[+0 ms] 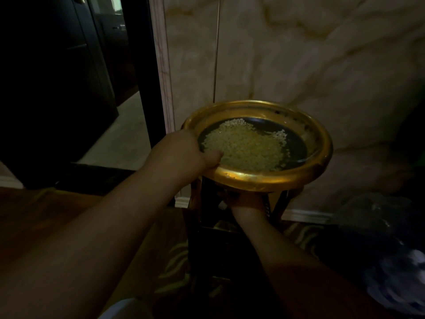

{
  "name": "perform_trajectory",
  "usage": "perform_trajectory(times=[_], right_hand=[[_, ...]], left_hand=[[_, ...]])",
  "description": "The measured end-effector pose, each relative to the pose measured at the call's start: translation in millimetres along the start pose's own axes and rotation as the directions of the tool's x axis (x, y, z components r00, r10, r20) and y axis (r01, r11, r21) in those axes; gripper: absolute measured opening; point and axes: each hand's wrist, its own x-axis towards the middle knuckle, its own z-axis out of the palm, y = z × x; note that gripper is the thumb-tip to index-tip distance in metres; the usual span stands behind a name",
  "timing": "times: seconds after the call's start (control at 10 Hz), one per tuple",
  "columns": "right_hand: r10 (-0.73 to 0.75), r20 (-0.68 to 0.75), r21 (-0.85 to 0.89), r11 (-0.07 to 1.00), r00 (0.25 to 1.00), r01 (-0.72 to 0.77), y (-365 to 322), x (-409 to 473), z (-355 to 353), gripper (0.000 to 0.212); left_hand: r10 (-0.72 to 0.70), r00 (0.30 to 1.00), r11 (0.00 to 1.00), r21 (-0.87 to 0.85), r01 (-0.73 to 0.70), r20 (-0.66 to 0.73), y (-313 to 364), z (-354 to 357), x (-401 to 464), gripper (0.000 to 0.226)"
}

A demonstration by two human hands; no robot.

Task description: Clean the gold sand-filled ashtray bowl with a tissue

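Note:
The gold ashtray bowl (264, 178) is held up in front of me, tilted slightly, with a pile of pale sand grains (246, 150) over its dark inner pan. My left hand (186, 150) grips the bowl's left rim, thumb lying over the edge onto the sand. My right hand (243, 200) supports the bowl from underneath near its front edge; its fingers are mostly hidden by the bowl. No tissue shows in view.
A dark stand with gold legs (230, 226) sits right below the bowl. A marble wall (299, 54) rises behind, a dark doorway (69, 88) opens at left, and a clear plastic bag (386, 238) lies at lower right on patterned carpet.

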Motion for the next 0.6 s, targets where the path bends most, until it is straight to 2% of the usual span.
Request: perform_trajectory(times=[0.1,0.2,0.3,0.4,0.5,0.6], right_hand=[[-0.090,-0.033,-0.159,0.984,0.995,0.083,1,-12,2,0.047],[-0.231,0.101,-0.212,0.945,0.968,0.248,1,-37,-6,0.047],[-0.193,0.238,-0.275,0.926,0.952,0.257,-14,-61,-28,0.049],[-0.229,0.311,-0.338,0.880,0.922,0.333,-46,-98,-61,0.046],[-0.132,0.447,-0.278,0.919,0.885,0.278,-100,-115,-115,0.051],[0.082,0.342,-0.043,0.997,0.936,-0.071,-172,-119,-176,0.038]], left_hand=[[0.018,1.000,1.000,-0.004,-0.018,-0.001,-1,-1,0,0.053],[0.050,0.999,0.999,0.004,-0.051,0.016,-2,2,1,0.056],[0.053,0.998,0.998,0.024,-0.054,0.044,1,0,0,0.064],[0.080,0.991,0.995,0.054,-0.086,0.104,12,-15,-7,0.075],[0.083,0.986,0.994,0.053,-0.091,0.142,36,-52,-7,0.085],[0.088,0.991,0.994,0.062,-0.095,0.097,76,-110,-7,0.085]])
